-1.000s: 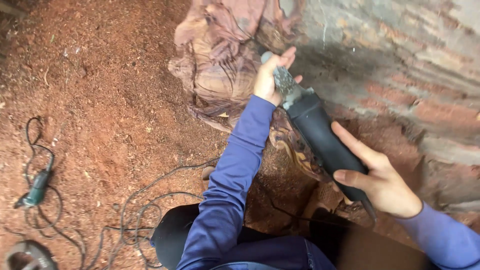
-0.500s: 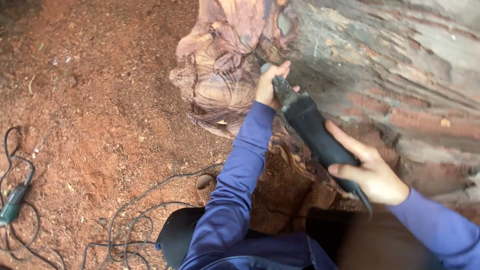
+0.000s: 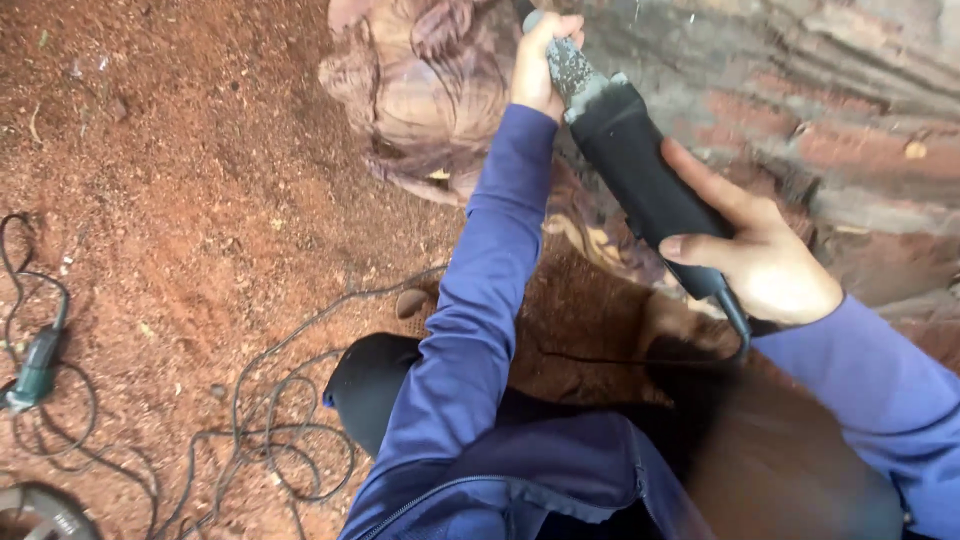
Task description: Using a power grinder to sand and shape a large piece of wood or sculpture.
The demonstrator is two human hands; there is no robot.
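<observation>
The person works a black power grinder (image 3: 640, 175) against a carved reddish wood block (image 3: 430, 90). The grinder lies slanted, its grey head up at the carving's right edge and its tail low toward the body.

The left hand (image 3: 540, 60) wraps the head of the tool, fingers (image 3: 568, 25) curled shut around the front grip. The right hand (image 3: 765, 260) clasps the tail of the body, fingers pressed around it with the index laid along the casing.

To do this well, in my judgement, both hands should keep a firm hold, the left steering the head in light passes along the carved folds and the right steadying the tail so the tool does not kick. The cord (image 3: 735, 320) leaving the tail is best kept behind the wrist, clear of the head. The sleeve (image 3: 490, 260) runs close to the work and should stay off the cutting end, which is hidden behind the left hand.

Count: one grinder in hand; one carving; one large rough log (image 3: 800, 100) beside it; a second, green tool (image 3: 35, 365) lying well apart on the sawdust floor (image 3: 180, 180); loose cables (image 3: 270, 420) coiled there, number unclear.
</observation>
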